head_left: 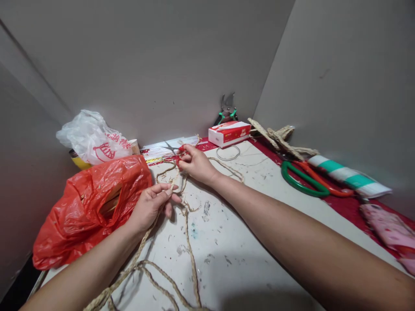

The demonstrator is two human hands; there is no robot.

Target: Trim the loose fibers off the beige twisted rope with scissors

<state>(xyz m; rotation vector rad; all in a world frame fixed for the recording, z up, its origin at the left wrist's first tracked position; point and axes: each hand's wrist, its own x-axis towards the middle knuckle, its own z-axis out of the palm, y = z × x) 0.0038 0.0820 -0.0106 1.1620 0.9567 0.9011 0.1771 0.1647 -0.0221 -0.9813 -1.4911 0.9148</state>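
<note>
My left hand (154, 201) pinches a braided straw rope (142, 246) near its end, between thumb and forefinger, with the other fingers loosely curled. The rope trails down past the wrist toward the front edge in several loose strands. Just beyond it, my right hand (197, 164) has its fingers closed on the red handles of a small pair of scissors (171, 148). The dark blades are spread apart and point away to the left. More thin rope (228, 167) loops on the white board around and behind the right hand.
A red plastic bag (74, 207) and a white bag (94, 136) stand left. At the back are a tissue pack (229, 133), pruning shears (227, 108) and a wire coil (228, 153). Large green-and-orange-handled scissors (304, 183), braided straw pieces (279, 138) and a striped roll (350, 175) lie right.
</note>
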